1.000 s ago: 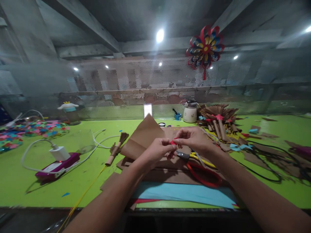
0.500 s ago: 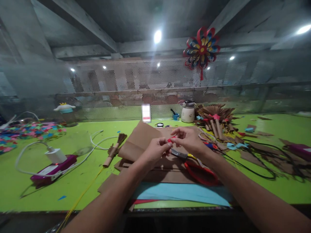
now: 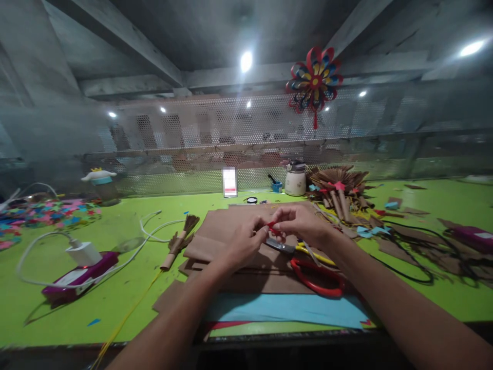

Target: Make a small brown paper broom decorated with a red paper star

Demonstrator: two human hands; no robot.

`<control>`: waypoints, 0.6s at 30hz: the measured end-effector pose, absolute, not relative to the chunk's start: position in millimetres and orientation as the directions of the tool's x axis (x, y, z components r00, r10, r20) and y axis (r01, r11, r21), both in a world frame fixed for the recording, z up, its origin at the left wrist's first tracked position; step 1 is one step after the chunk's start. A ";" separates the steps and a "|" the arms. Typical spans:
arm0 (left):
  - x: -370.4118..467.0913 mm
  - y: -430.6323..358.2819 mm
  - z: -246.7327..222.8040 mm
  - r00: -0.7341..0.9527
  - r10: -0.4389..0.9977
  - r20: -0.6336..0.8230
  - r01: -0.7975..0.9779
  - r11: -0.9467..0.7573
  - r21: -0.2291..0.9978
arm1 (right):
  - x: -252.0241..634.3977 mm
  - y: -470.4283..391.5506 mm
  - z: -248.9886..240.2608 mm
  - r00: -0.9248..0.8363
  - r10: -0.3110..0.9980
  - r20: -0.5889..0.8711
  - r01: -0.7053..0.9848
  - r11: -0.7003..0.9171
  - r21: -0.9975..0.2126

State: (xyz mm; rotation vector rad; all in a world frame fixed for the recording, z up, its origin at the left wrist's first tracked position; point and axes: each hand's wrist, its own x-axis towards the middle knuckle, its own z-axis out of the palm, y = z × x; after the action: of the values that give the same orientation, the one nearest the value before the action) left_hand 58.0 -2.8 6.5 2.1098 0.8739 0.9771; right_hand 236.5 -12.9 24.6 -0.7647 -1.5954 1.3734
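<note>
Between my two hands is a small red paper piece (image 3: 271, 225), its exact shape too small to make out. My left hand (image 3: 248, 237) pinches it from the left, and my right hand (image 3: 298, 223) grips it from the right, both with fingers closed. Just under my hands lie scissors with red and yellow handles (image 3: 318, 277), resting on a stack of brown paper (image 3: 215, 226). Light blue paper (image 3: 285, 308) sticks out below the stack, with a sliver of red beside it.
On the left are a purple power strip (image 3: 77, 280) with a white charger, a rolled brown paper tassel (image 3: 179, 244) and scattered paper stars (image 3: 54, 213). Brown paper fans (image 3: 339, 187), a white jug (image 3: 296, 180) and black cords (image 3: 416, 257) are on the right. A phone (image 3: 230, 182) stands behind.
The raised sheet on top of the brown stack has come down flat. Both hands still hold the red piece, with small finger shifts. The whole view has moved slightly.
</note>
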 end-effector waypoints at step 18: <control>54.2 -18.5 29.9 0.557 0.807 0.196 -0.199 -0.100 0.975 | 229.3 -23.3 29.6 -0.381 0.804 0.457 -0.139 0.438 -0.888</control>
State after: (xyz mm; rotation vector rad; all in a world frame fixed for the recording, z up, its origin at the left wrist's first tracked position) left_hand 54.2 -18.5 29.9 1.4290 0.5600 0.9240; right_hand 229.3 -23.3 29.6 -0.5866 -1.6555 1.1392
